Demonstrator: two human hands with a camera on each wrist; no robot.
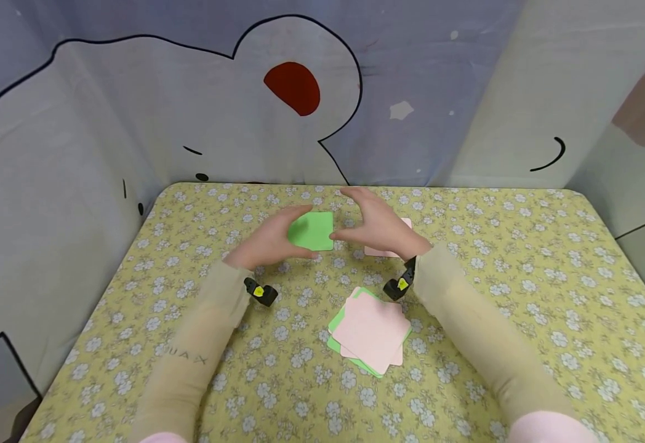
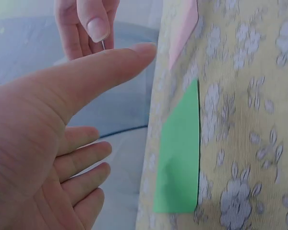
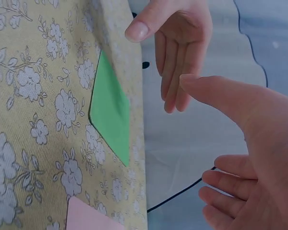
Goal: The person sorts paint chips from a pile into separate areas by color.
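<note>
Above the far half of the table, my left hand (image 1: 271, 239) hovers over the left side of a square green card (image 1: 317, 231), thumb and fingers spread apart. My right hand (image 1: 376, 224) faces it from the other side, its thumb tip close to the card's right edge in the head view. Beneath the right hand lies a pink card (image 1: 379, 252), partly covered by it. Both wrist views show the hands raised off the cloth with relaxed fingers and nothing between them. The green card (image 3: 110, 115) lies flat.
Nearer me is an untidy stack of pink and green cards (image 1: 372, 329), a pink one on top. A yellow floral cloth (image 1: 522, 307) covers the table. Behind the far edge hangs a printed curtain (image 1: 411, 80). Each wrist wears a small black camera (image 1: 264, 294).
</note>
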